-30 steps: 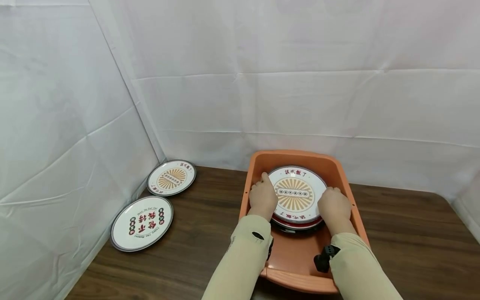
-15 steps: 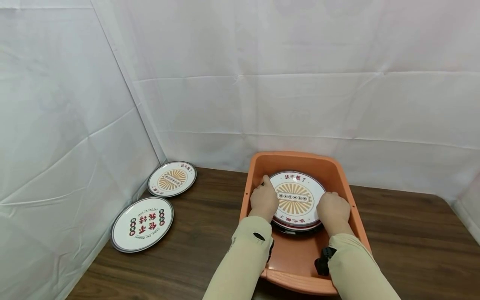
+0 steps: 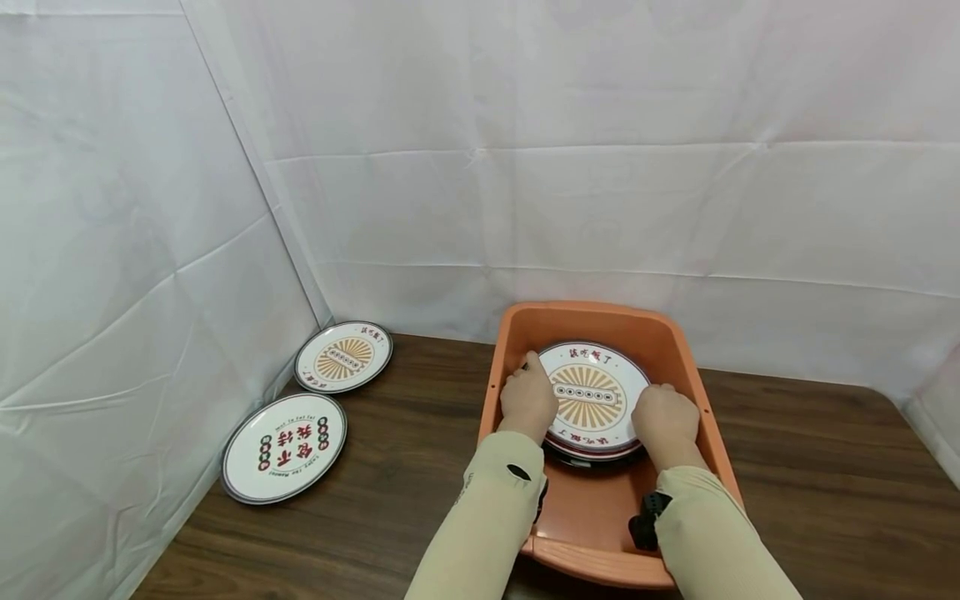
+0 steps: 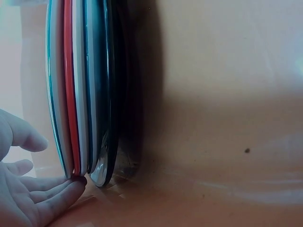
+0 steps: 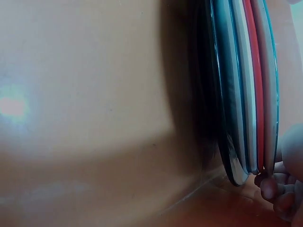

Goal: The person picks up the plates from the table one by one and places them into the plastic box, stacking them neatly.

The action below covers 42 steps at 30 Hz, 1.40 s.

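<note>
A stack of plates (image 3: 588, 397) sits in an orange plastic bin (image 3: 592, 558). The top plate is white with red characters and a yellow sunburst; a red rim (image 4: 70, 85) and pale rims show beneath it, and a black one (image 5: 222, 142) is lowest. At the stack's left side, my left hand (image 3: 528, 398) touches the rims with fairly straight fingers (image 4: 52, 195), its thumb lying off the top plate. Opposite it, my right hand (image 3: 667, 425) holds the rim, fingers (image 5: 269, 187) curled under the edge. The head view hides the fingertips behind the hands.
Two more white plates lie on the dark wooden table (image 3: 405, 467) at the left: a sunburst plate (image 3: 343, 357) at the back and a plate with red characters (image 3: 285, 447) before it. White cloth walls (image 3: 585, 208) stand behind and at the left.
Over the last second the top plates went down onto the stack and slightly nearer me, with both hands at their sides. During the last half second almost nothing has moved.
</note>
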Each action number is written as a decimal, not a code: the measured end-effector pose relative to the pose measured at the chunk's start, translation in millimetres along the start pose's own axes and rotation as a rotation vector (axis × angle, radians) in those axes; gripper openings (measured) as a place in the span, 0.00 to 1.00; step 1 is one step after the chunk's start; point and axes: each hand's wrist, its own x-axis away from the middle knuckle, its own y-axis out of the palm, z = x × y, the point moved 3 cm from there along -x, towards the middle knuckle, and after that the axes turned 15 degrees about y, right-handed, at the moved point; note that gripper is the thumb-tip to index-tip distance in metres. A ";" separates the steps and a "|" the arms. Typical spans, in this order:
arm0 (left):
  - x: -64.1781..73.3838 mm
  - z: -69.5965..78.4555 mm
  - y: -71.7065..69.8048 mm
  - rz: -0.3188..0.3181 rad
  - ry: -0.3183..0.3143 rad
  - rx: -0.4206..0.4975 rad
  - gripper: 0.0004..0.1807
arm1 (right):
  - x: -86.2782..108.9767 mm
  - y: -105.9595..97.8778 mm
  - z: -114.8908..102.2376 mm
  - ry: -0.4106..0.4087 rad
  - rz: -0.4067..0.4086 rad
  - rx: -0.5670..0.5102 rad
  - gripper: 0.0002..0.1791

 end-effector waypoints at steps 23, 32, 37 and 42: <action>-4.4 -18.4 -6.4 -0.023 -0.060 0.181 0.36 | -4.2 -0.8 -10.2 -0.001 -0.048 -0.067 0.14; -6.5 -21.9 -8.7 -0.037 -0.065 0.221 0.36 | -6.7 -5.0 -13.6 0.013 -0.064 -0.095 0.16; -8.7 -19.8 -13.4 -0.018 -0.079 0.267 0.39 | -11.2 -10.4 -14.0 0.016 -0.063 -0.100 0.16; -8.8 -16.7 -15.7 0.008 -0.086 0.346 0.40 | -12.7 -17.4 -10.0 -0.030 -0.084 -0.110 0.16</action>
